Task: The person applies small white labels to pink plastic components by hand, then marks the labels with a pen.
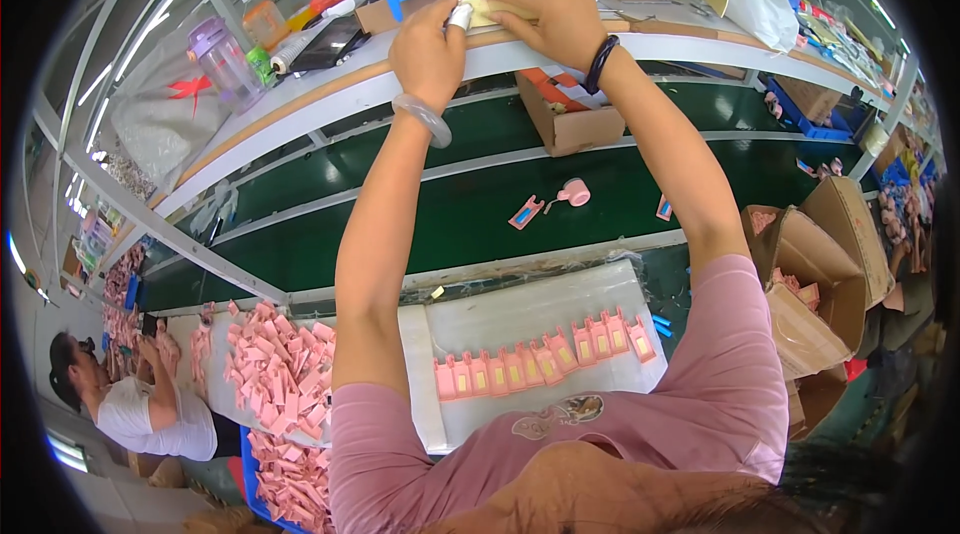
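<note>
Both hands reach up to the raised shelf (330, 99) above the green conveyor belt (470, 219): the left hand (428, 52) is closed around a small white roll (460, 16), and the right hand (553, 9) lies curled, fingers down, on a pale yellow sheet (490, 10) just beside it. Below, on the counter (520, 319), a row of pink plastic parts (545, 359) lies on a clear sheet, with a loose heap of pink parts (275, 374) to its left.
</note>
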Tool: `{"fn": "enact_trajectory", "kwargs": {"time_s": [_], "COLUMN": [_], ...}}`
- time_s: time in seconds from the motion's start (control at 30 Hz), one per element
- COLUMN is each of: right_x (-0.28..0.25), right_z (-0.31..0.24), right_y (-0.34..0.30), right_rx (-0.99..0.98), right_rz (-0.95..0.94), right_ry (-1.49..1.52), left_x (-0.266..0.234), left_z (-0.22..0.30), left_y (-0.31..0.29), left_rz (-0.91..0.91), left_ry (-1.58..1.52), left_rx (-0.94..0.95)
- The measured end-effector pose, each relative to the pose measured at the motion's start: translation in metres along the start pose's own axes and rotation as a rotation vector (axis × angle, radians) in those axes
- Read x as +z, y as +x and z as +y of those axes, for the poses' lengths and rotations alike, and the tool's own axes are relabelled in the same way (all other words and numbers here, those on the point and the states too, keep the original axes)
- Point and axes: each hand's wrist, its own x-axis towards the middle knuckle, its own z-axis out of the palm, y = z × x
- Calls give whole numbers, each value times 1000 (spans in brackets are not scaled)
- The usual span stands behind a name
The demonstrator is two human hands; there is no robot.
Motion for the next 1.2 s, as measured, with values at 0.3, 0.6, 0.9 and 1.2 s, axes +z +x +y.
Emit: {"fn": "enact_trajectory", "kwargs": {"time_s": [0.3, 0.6, 0.9, 1.2], "right_x": [0, -20, -29, 2], "right_z": [-6, -50, -61, -46], "right_y": [-8, -14, 2, 5], "right_rx": [-184, -82, 233, 24], "right_rz": [144, 265, 219, 206], "right_ry": [-232, 137, 133, -35], "left_x": [3, 2, -11, -13], "left_z": [7, -7, 22, 22], "left_y": [-2, -6, -2, -2], "left_rz": [26, 76, 11, 17], "left_ry": [9, 4, -9, 19], "left_rx": [32, 138, 57, 21]}}
